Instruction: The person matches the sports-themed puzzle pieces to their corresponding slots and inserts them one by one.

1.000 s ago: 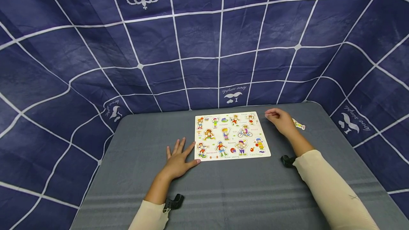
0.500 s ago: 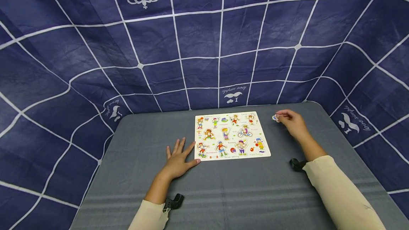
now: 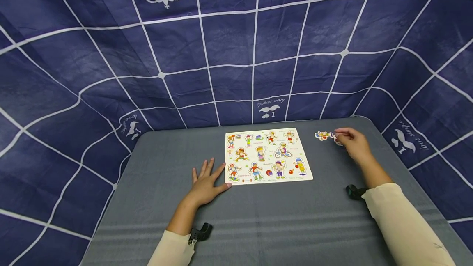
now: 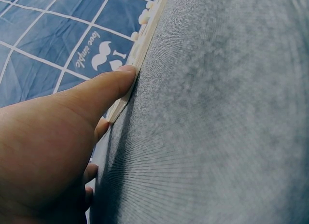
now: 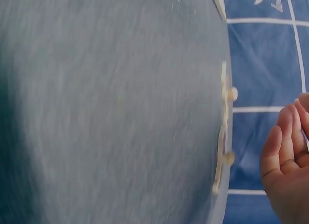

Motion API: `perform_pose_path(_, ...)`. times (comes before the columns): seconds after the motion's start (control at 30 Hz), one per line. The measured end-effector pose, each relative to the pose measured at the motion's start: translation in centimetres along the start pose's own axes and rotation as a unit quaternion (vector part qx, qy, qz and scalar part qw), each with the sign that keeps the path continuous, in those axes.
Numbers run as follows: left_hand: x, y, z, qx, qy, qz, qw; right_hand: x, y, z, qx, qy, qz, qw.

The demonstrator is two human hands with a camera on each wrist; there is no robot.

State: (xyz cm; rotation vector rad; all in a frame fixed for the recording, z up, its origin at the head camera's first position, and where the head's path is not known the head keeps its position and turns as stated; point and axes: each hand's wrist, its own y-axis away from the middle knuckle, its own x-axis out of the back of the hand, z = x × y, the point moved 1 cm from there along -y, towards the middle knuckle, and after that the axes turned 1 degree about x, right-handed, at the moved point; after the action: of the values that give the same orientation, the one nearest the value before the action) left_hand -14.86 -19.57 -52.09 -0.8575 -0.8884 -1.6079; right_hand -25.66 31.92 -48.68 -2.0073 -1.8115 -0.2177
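Note:
A cream wooden peg puzzle board lies on the grey table, showing cartoon children at sports. My left hand rests flat at its near left corner, fingers spread. In the left wrist view the thumb presses against the board's edge. To the right of the board lies a loose figure piece. A second piece sits just beside it, partly hidden by my right hand. Both pieces stand out edge-on with round knobs in the right wrist view, with the right fingers hovering above and apart from them.
Grey cloth covers the table. A navy curtain with white grid lines encloses the back and sides. Each wrist carries a black strapped device, such as the left wrist device.
My right hand moves right, first pinching a figure piece, then leaving it right of the board and coming over the second piece. The left hand stays put.

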Motion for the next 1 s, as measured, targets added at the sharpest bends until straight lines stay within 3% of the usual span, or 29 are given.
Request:
perform_pose_path(0.33,0.0,0.0,0.0,-0.001,-0.003,0.0,1.0,1.9,0.3,1.4,-0.03,0.114,-0.02,0.993)
perform_pose_path(0.67,-0.1,-0.1,0.0,-0.005,-0.002,0.001,1.0,2.0,-0.1,1.8,-0.054,0.197,-0.056,0.977)
perform_pose_path(1.0,-0.2,-0.2,-0.2,-0.003,-0.002,0.002,1.0,2.0,-1.0,2.6,-0.046,0.256,-0.075,0.963)
